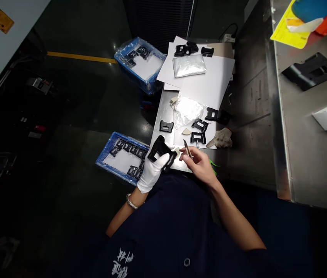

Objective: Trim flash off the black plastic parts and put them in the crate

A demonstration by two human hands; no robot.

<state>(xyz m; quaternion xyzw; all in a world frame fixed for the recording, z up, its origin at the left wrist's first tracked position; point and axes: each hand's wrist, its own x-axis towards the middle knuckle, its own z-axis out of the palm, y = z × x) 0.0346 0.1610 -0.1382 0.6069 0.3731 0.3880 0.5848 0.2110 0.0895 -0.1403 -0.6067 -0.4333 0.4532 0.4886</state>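
Note:
My left hand [153, 172], in a white glove, grips a black plastic part [160, 146] with a rectangular opening. It is held over the near end of the metal table [157, 112]. Bare and closed, my right hand [199, 164] pinches a slim knife [188, 150] with its dark tip pointing up and away from me. The knife is to the right of the held part, apart from it. Just beyond lie similar black parts, one on bare metal [166, 126] and one on white paper [198, 138]. A cream-coloured wedge [186, 132] lies between them.
Blue plastic-lined bins with black parts stand at left, one near [105, 164] and one far [136, 77]. A silvery packet [189, 65] and clear plastic bag [189, 112] lie on the paper. A crumpled cloth [222, 138] is at right, beside a raised metal bench [299, 154].

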